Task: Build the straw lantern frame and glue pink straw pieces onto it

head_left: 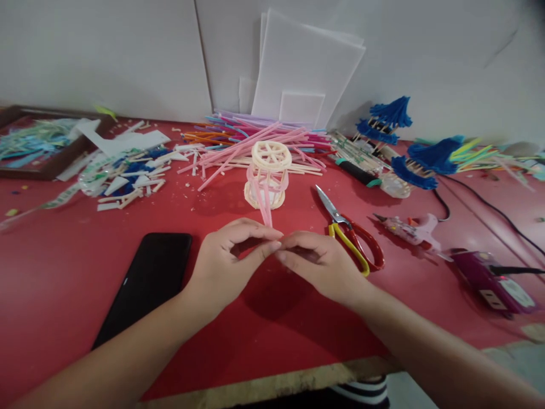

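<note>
My left hand (230, 264) and my right hand (327, 264) meet fingertip to fingertip above the table, both closed in a pinch. From behind the left fingers a bent pink pipe cleaner (264, 205) sticks up and away from me. Its near end is hidden in the fingertips of both hands. Just beyond stands a small round frame of cream and pink pipe cleaners (272, 156), with a spoked ring on top and a wider base. The pink strands overlap it in view, and I cannot tell whether they touch it.
Scissors (347, 230), a pink glue gun (411, 232) and a purple power socket (494, 284) lie to the right. A black phone (147, 284) is at left. Behind are loose pipe cleaners (230, 150), white scraps (136, 187) and blue-roofed models (434, 159). A cord (489, 210) crosses the right side.
</note>
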`<state>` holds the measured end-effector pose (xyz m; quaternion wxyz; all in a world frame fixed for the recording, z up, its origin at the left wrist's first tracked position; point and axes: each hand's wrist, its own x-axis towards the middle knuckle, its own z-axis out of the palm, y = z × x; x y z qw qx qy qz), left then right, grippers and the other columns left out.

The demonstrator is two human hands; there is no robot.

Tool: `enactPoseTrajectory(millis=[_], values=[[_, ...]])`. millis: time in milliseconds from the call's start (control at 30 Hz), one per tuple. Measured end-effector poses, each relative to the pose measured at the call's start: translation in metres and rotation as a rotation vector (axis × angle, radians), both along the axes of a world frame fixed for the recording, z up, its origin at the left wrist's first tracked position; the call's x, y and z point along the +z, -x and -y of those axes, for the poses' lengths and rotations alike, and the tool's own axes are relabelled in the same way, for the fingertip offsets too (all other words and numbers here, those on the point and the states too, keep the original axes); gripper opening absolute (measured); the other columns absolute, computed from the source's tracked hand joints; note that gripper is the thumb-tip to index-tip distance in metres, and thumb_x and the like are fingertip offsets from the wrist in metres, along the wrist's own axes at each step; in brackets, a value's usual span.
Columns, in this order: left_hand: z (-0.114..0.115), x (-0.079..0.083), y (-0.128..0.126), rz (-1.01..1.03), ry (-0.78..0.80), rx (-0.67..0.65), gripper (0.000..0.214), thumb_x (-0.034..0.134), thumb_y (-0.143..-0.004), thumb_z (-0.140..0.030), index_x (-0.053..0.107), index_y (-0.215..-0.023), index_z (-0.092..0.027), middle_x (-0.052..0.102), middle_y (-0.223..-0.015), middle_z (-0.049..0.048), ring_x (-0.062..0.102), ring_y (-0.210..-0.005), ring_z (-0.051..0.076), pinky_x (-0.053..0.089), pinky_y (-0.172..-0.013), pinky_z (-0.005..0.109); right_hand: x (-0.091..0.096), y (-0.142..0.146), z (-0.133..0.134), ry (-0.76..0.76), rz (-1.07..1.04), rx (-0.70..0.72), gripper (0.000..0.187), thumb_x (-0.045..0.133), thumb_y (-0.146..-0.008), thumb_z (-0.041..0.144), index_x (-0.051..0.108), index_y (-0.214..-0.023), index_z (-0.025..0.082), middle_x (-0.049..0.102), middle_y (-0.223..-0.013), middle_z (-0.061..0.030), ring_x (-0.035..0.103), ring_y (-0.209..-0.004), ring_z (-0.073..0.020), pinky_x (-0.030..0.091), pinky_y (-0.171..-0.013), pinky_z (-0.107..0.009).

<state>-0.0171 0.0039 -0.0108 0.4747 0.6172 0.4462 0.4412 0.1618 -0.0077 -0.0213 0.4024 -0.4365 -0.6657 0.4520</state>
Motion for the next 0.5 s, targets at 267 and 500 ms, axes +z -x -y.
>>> enactPoseTrajectory(millis=[267,500], values=[[-0.003,-0.003,0.002,-0.142,-0.085,0.006,0.005,0.069,-0.082,-0.023,0.073,-0.085,-0.020,0.071,-0.086,0.0030,0.066,-0.080,0.013,0.054,-0.072,0.020,0.004,-0.080,0.015,-0.207,1.155,-0.397,0.013,0.057,-0.081,0.028,0.065,-0.086,0.018,0.066,-0.083,-0.0097,0.064,-0.074,-0.0259,0.043,-0.062,-0.034],[-0.003,-0.006,0.003,-0.223,-0.192,-0.025,0.017,0.068,-0.082,-0.016,0.074,-0.097,-0.020,0.070,-0.090,0.0020,0.067,-0.079,0.009,0.055,-0.072,0.015,0.006,-0.098,0.015,0.184,1.277,-0.382,0.014,0.056,-0.074,0.026,0.057,-0.085,0.017,0.066,-0.081,-0.0081,0.062,-0.071,-0.0247,0.040,-0.059,-0.033]])
